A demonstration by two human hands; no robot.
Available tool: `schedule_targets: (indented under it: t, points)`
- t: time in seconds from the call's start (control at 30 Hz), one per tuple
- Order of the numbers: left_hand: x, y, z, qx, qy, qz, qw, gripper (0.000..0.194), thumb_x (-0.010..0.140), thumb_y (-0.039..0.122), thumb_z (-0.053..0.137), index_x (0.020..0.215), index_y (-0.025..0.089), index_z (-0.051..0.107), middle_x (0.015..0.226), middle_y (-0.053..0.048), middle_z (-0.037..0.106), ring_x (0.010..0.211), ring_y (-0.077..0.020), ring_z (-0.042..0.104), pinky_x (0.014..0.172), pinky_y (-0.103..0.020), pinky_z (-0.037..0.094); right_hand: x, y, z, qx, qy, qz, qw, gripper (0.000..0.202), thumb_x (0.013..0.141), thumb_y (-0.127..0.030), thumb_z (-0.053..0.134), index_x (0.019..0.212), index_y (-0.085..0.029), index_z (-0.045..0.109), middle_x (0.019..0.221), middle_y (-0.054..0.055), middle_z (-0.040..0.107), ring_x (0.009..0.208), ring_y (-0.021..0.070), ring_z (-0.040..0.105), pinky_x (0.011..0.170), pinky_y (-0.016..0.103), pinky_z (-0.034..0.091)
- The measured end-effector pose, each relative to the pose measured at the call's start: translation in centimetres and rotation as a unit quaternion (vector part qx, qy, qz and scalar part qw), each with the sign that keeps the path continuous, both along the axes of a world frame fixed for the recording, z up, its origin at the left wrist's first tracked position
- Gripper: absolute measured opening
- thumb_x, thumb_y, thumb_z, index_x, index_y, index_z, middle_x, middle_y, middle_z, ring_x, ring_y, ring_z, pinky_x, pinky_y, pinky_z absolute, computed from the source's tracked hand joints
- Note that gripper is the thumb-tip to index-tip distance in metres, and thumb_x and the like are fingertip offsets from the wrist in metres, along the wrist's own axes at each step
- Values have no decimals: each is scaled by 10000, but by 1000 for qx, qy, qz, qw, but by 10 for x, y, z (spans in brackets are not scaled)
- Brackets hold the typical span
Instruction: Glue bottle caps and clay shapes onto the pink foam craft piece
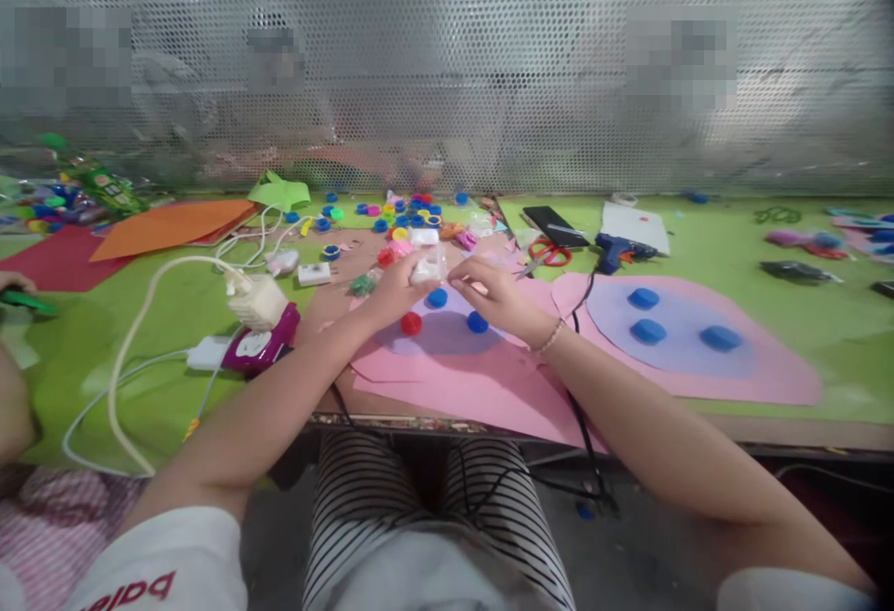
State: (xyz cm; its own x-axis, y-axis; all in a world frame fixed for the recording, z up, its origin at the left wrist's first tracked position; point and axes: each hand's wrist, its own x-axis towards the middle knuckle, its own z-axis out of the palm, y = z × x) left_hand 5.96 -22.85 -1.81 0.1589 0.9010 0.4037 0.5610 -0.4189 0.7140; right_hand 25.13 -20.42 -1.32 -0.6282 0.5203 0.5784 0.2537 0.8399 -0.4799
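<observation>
My left hand (399, 291) grips a small clear plastic packet with white contents (429, 266), held above a pink paper cutout. My right hand (497, 296) is just to the right of the packet, its fingers bent and close together; whether something tiny is between them I cannot make out. Below my hands, a lilac paper oval (447, 343) lies on the pink paper (481, 387). On the oval are a red bottle cap (412, 323) and two blue bottle caps, one near the packet (437, 298) and one under my right hand (478, 321).
At right, a second pink cutout (782, 373) bears three blue caps. Behind it lie a blue glue gun (618, 252), red-handled scissors (548, 254) and a phone (555, 225). Several loose caps (412, 215) sit at the back. A purple power strip (262, 343) with cables stands left, near another person's hand (18, 283).
</observation>
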Motion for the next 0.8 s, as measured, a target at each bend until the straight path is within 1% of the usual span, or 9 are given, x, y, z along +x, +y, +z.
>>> schedule_targets:
  t: [0.03, 0.1, 0.2, 0.27, 0.37, 0.5, 0.6, 0.7, 0.8]
  points:
    - [0, -1, 0, 1, 20, -3, 1000, 433, 748, 361, 596, 1134, 173, 532, 1045, -96, 624, 974, -233, 565, 830, -350, 436, 1, 0, 1, -24, 16, -16, 999, 176, 879, -284, 429, 905, -199, 581, 881, 59, 605, 829, 168, 563, 716, 332, 481]
    - [1, -3, 2, 4, 54, -16, 998, 419, 735, 367, 616, 1098, 169, 548, 1013, -96, 630, 957, -235, 570, 824, -349, 432, 2, 0, 2, -70, 31, -26, 997, 194, 884, -316, 417, 854, -189, 561, 817, 45, 589, 755, 151, 547, 655, 299, 465]
    - [0, -5, 3, 12, 96, -37, 995, 324, 750, 365, 603, 1005, 168, 570, 939, -80, 637, 891, -214, 582, 792, -331, 434, 0, 0, 2, -111, 18, -17, 994, 247, 889, -342, 401, 752, -183, 531, 717, 19, 552, 674, 131, 515, 623, 278, 436]
    - [-1, -5, 5, 14, 120, -33, 992, 250, 775, 356, 573, 949, 176, 571, 891, -69, 633, 851, -200, 582, 769, -321, 435, -1, -1, 1, -135, 8, -1, 991, 259, 890, -342, 400, 726, -181, 518, 689, 8, 542, 653, 122, 513, 624, 272, 429]
    - [-2, -5, 8, 15, 145, -27, 989, 214, 796, 371, 544, 882, 175, 556, 848, -67, 622, 813, -190, 577, 734, -310, 432, -2, -3, 2, -164, 14, 28, 986, 246, 895, -324, 389, 740, -180, 513, 689, 4, 543, 659, 117, 528, 629, 265, 432]
    - [-3, -5, 10, 15, 174, -31, 984, 262, 793, 431, 536, 823, 171, 534, 793, -68, 607, 772, -191, 569, 701, -311, 425, -1, -3, 1, -175, 25, 28, 984, 218, 891, -318, 395, 748, -185, 492, 696, 2, 519, 664, 118, 515, 623, 267, 428]
    - [-3, -5, 8, 11, 195, -29, 980, 294, 782, 461, 545, 815, 169, 530, 767, -69, 601, 753, -197, 566, 697, -318, 423, -1, -2, -1, -186, 34, 35, 981, 189, 889, -304, 400, 758, -187, 471, 697, -4, 494, 656, 116, 492, 633, 275, 423]
    - [-2, -5, 7, 7, 206, -32, 978, 303, 784, 463, 546, 812, 161, 536, 773, -81, 610, 751, -201, 568, 706, -323, 425, -1, -1, -2, -208, 58, 62, 974, 141, 886, -289, 412, 797, -188, 456, 713, -9, 480, 661, 113, 485, 641, 278, 424]
    - [-1, -6, 7, 25, 192, -61, 979, 278, 813, 425, 520, 864, 153, 549, 840, -86, 630, 785, -196, 578, 733, -318, 432, 0, -2, -2, -226, 78, 86, 967, 124, 886, -282, 414, 811, -189, 449, 712, -13, 474, 658, 110, 480, 637, 274, 425]
